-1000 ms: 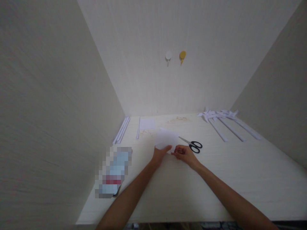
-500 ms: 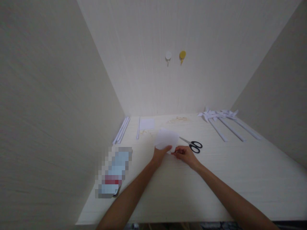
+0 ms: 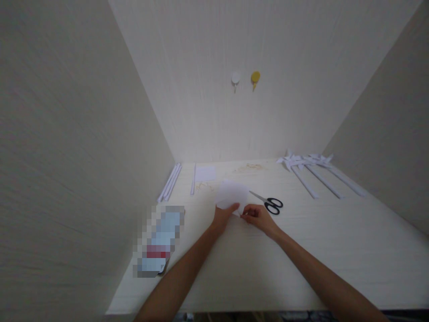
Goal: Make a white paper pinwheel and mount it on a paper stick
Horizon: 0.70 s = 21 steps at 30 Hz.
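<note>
1. The left hand [image 3: 224, 217] is pinching the near edge of a white sheet of paper [image 3: 232, 193], thumb on top and fingers closed under it, holding it just above the table [image 3: 301, 250].
2. The right hand [image 3: 257, 215] is gripping the same sheet at its near right corner, fingers curled shut on it.
3. Compared with a second ago, the paper is sitting a touch lower and further left, and both hands are barely shifting; the sheet looks to be getting lined up or creased rather than moved away, so the work on it seems to be in its early part.
4. Black-handled scissors [image 3: 272, 204] are lying just right of the sheet, apart from the right hand.
5. Rolled paper sticks [image 3: 170, 182] are lying at the far left, and a row of paper pinwheels [image 3: 313, 167] at the far right.
</note>
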Motion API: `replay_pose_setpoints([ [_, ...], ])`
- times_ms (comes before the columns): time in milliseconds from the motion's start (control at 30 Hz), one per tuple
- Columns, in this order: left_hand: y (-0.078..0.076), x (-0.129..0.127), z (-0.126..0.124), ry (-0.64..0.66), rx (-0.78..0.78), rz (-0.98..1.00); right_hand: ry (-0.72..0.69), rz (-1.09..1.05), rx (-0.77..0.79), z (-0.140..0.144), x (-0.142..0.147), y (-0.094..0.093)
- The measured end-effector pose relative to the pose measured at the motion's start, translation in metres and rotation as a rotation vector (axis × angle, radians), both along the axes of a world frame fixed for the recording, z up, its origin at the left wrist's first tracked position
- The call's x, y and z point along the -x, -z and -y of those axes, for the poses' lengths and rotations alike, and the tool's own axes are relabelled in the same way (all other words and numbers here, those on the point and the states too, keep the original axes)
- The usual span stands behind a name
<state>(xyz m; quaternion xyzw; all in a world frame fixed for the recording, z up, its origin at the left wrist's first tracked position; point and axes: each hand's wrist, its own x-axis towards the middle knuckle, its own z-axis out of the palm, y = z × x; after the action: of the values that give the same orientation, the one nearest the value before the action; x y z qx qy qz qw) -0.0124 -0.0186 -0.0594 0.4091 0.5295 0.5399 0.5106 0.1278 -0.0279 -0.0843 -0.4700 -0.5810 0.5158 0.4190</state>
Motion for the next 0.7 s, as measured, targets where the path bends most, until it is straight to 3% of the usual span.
replay_pose_setpoints([
  [167, 0.0007, 0.0005, 0.0, 0.0, 0.008, 0.004, -0.021, 0.023, -0.014, 0.0002, -0.0013, 0.0018],
  [367, 0.0027, 0.0002, 0.0029, 0.125, -0.028, -0.039, -0.023, -0.045, -0.022, -0.0008, -0.0011, 0.004],
  [700, 0.0084, -0.0011, 0.0024, 0.176, -0.027, -0.076, -0.015, -0.018, 0.027, -0.0024, -0.002, 0.0082],
])
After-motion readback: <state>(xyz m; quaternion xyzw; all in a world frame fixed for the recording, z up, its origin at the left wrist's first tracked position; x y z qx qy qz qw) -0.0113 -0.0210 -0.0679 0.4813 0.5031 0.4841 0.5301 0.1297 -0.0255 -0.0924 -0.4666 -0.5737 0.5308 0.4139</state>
